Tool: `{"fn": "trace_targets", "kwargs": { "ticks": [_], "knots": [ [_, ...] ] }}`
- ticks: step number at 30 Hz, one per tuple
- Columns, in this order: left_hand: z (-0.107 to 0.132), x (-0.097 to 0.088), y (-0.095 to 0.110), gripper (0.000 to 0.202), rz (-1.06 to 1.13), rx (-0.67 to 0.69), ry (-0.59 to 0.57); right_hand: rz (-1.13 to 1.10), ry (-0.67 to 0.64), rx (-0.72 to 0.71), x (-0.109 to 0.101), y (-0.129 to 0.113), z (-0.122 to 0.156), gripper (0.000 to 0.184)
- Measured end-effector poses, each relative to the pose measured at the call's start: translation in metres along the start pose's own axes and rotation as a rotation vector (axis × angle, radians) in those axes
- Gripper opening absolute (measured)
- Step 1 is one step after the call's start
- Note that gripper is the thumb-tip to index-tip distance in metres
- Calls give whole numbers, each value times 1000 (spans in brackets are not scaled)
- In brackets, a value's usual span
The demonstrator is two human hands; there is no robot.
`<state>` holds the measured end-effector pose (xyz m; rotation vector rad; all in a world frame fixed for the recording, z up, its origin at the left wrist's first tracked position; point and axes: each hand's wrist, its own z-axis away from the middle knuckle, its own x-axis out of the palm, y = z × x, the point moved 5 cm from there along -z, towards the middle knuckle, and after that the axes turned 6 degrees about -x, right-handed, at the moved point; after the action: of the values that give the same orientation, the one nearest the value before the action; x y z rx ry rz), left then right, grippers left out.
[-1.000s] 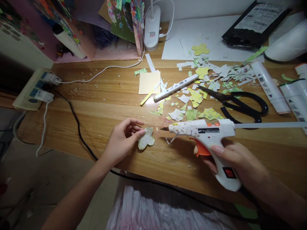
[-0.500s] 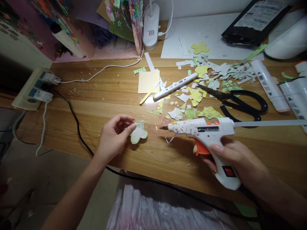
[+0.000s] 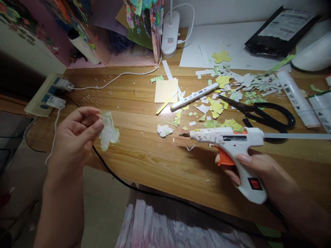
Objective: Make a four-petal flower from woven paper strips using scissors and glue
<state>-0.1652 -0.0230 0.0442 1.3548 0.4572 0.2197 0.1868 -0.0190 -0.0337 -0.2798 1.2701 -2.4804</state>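
Between thumb and fingers, my left hand [image 3: 79, 136] pinches a pale paper flower cutout [image 3: 108, 132] with green edges, raised over the left part of the desk. My right hand [image 3: 261, 168] grips a white hot glue gun [image 3: 227, 137] by its handle, with fingers at the orange trigger [image 3: 224, 156]. The nozzle points left, and a glue stick [image 3: 297, 136] sticks out of the back. Just left of the nozzle tip lies a white paper scrap [image 3: 164, 131] on the wood. A thin strand of glue hangs beneath the barrel.
Behind the glue gun lie black scissors [image 3: 258, 110], a white marker [image 3: 195, 96], sticky notes [image 3: 165, 90] and many paper scraps [image 3: 216, 106]. A yellow paper flower [image 3: 221, 56] rests farther back. A black cord [image 3: 113, 174] runs along the desk's front edge; a power strip [image 3: 42, 100] sits left.
My left hand has moved left and up with the paper flower, away from the nozzle. A white scrap now shows beside the nozzle. The view has shifted slightly; my right hand still holds the glue gun.
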Motion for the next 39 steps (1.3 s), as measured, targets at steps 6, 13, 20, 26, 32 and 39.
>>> {"fn": "trace_targets", "kwargs": {
  "ticks": [6, 13, 20, 26, 32, 39],
  "knots": [
    [15, 64, -29, 18, -122, -258, -542, -166, 73, -172, -6, -10, -3, 37],
    [22, 111, -46, 6, -261, -184, -744, -268, 188, -169, -10, -12, -2, 29],
    [25, 112, -27, 8, -666, 456, -550, -273, 193, -159, -9, -16, 1, 27],
    [54, 123, -32, 28, -756, 505, -445, -275, 152, -151, -7, -14, 3, 30],
    [60, 129, -39, 14, -708, 481, -379, -260, 107, -137, -5, -13, 2, 31],
    [61, 127, -37, 12, -715, 548, -327, -192, 138, -128, -7, -13, 1, 33]
  ]
}}
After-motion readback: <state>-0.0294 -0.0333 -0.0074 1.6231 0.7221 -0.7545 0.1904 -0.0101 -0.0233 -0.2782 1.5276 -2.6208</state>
